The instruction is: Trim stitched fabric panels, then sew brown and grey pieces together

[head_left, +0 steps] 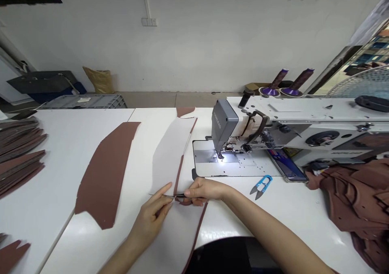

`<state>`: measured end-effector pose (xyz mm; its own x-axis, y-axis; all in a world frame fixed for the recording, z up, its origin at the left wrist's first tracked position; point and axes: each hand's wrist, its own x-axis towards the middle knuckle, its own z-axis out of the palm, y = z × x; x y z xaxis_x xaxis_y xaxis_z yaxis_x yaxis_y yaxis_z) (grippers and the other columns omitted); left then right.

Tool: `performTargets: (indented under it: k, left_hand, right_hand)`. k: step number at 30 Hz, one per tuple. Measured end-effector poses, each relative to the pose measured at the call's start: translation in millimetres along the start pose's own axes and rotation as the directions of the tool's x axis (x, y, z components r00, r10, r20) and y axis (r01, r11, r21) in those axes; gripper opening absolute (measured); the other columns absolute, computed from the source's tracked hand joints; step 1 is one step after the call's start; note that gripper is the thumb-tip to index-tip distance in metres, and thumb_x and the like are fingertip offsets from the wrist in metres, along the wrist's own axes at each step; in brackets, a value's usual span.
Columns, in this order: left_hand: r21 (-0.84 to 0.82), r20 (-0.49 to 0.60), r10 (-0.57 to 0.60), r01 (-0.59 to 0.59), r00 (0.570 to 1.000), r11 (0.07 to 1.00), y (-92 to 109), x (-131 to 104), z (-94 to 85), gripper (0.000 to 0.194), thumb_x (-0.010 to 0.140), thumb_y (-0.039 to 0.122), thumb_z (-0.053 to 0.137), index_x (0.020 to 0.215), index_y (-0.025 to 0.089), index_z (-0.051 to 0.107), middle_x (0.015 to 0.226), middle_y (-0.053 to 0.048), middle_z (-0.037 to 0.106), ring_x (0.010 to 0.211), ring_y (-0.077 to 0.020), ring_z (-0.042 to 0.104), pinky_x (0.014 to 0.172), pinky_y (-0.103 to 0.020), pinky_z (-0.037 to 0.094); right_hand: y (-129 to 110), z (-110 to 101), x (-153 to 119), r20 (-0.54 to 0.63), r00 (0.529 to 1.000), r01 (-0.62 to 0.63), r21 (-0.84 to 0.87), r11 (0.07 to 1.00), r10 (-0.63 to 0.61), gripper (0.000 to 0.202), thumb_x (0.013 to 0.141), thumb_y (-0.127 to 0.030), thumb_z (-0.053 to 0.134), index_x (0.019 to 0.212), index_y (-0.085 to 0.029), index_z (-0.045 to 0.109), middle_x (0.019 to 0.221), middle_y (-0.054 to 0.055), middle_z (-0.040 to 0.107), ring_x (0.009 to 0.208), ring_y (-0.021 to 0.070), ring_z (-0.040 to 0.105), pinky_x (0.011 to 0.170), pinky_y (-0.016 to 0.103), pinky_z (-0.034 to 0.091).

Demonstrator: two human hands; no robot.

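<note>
My left hand [154, 211] pinches the edge of a light grey panel with brown trim [165, 231] near the middle of the table. In my right hand [205, 189] is a slim pair of scissors [179, 195], its blades pointing left across the brown trim beside my left fingertips. Part of the tool is hidden by my fingers. A second light grey panel [165, 156] stretches away beyond my hands, with a brown strip [179, 173] along its right edge. Whether the two panels are joined at my fingers, I cannot tell.
A sewing machine [226, 124] with its lamp lit stands to the right. Blue thread snips [261, 186] and a phone [287, 166] lie near it. Brown pieces [358, 201] are heaped at far right. A brown panel [106, 173] and stacked pieces [20, 140] lie left.
</note>
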<state>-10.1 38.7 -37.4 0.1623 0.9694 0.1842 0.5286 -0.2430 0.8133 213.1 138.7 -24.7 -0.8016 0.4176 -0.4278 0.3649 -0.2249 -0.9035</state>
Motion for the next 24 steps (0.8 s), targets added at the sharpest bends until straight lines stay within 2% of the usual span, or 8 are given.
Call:
performTargets:
  k: [3,6,12,17,20,24]
  left_hand:
    - [0.039,-0.027,0.044,-0.043,0.999,0.998,1.3,1.9,-2.7,0.019,0.089,0.027,0.051,0.086,0.021,0.069,0.127,-0.008,0.061,0.077,-0.0143,0.068,0.068,-0.022,0.057]
    - [0.065,-0.047,0.095,-0.091,0.994,0.994,4.4,3.4,-3.8,0.019,0.088,0.024,0.051,0.086,0.022,0.07,0.119,-0.006,0.066,0.102,-0.0188,0.066,0.085,-0.025,0.056]
    - [0.073,-0.067,0.134,-0.129,0.989,0.989,4.5,7.8,-1.9,0.019,0.087,0.02,0.051,0.091,0.021,0.07,0.11,-0.004,0.07,0.1,-0.0177,0.067,0.086,-0.027,0.057]
    - [0.093,-0.087,0.17,-0.162,0.982,0.982,4.0,10.0,-0.3,0.02,0.087,0.017,0.051,0.094,0.021,0.07,0.106,-0.004,0.072,0.096,-0.0155,0.068,0.087,-0.025,0.057]
    - [0.106,-0.082,0.202,-0.193,0.976,0.976,9.0,11.6,1.1,0.019,0.087,0.017,0.052,0.094,0.02,0.069,0.105,-0.004,0.072,0.095,-0.0148,0.069,0.087,-0.024,0.056]
    - [0.111,-0.075,0.208,-0.2,0.975,0.974,13.8,13.4,3.1,0.02,0.087,0.017,0.052,0.094,0.021,0.07,0.104,-0.004,0.072,0.095,-0.0148,0.069,0.086,-0.023,0.056]
  right_hand:
    - [-1.3,3.2,-0.1,-0.013,0.995,0.094,0.007,0.996,-0.094,0.05,0.078,-0.059,0.063,0.059,-0.013,0.058,0.051,-0.003,0.046,0.049,0.0063,0.034,0.049,0.023,0.024]
    - [-5.6,6.7,-2.8,-0.027,0.989,0.144,-0.039,0.989,-0.145,0.05,0.079,-0.056,0.063,0.054,-0.014,0.05,0.052,-0.004,0.044,0.052,0.0068,0.034,0.052,0.024,0.025]
    - [-9.8,16.0,-9.5,-0.122,0.974,0.172,-0.133,0.976,-0.189,0.047,0.08,-0.053,0.061,0.055,-0.016,0.047,0.053,-0.006,0.03,0.053,0.0072,0.025,0.05,0.024,0.02]
    - [-7.4,26.2,-14.3,-0.265,0.916,0.209,-0.324,0.923,-0.301,0.039,0.083,-0.05,0.058,0.068,-0.015,0.063,0.057,-0.005,0.039,0.055,0.0079,0.032,0.051,0.023,0.024]
    - [-5.0,29.5,-17.6,-0.289,0.908,0.22,-0.288,0.932,-0.303,0.04,0.084,-0.049,0.057,0.065,-0.015,0.062,0.055,-0.004,0.038,0.055,0.0079,0.032,0.051,0.024,0.024]
    - [-1.7,30.3,-20.4,-0.276,0.923,0.225,-0.18,0.958,-0.269,0.043,0.082,-0.05,0.06,0.057,-0.015,0.055,0.053,-0.005,0.033,0.053,0.0075,0.028,0.049,0.024,0.021]
